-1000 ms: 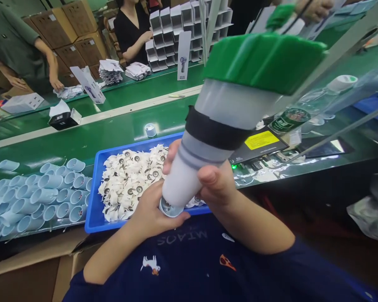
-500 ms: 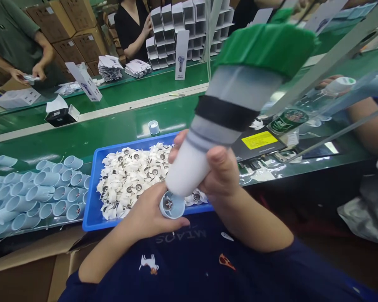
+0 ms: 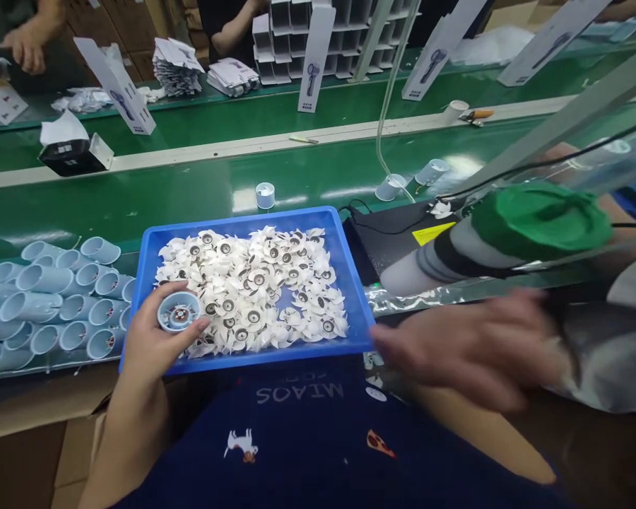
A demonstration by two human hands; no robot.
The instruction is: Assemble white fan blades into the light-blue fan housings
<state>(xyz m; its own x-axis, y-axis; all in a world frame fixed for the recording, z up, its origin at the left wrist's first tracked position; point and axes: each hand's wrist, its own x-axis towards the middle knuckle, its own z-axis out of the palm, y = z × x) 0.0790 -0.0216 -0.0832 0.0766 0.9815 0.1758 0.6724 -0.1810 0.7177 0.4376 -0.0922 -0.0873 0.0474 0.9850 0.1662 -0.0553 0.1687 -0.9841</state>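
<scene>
Blue cup (image 3: 179, 311) sits in the person's left hand (image 3: 151, 343), thumb and fingers curled around its side, so that grip is closed on the cup. Its open end faces up toward the camera and shows a round metal part inside. Cup and hand are over the left front part of a blue tray (image 3: 357, 304), which holds a heap of white fan blades (image 3: 259, 279) with dark round centres.

The person's right forearm (image 3: 487, 438) comes in from the lower right. Ahead of it, near the tray's right front corner, a pale-sleeved co-worker's hand (image 3: 487, 346) is badly blurred and overlaps that area; I cannot tell the right hand's grip.

Just above the blur, a white tube (image 3: 458, 256) with a green cap (image 3: 543, 219) and a black band slants down to the left, near the tray. Behind it is a dark box with a yellow label (image 3: 433, 233).

Many more blue cups (image 3: 42, 304) are piled left of the tray. 1 short cup (image 3: 266, 196) stands beyond it on the green table (image 3: 191, 187), and 2 others (image 3: 389, 187) are farther right.
</scene>
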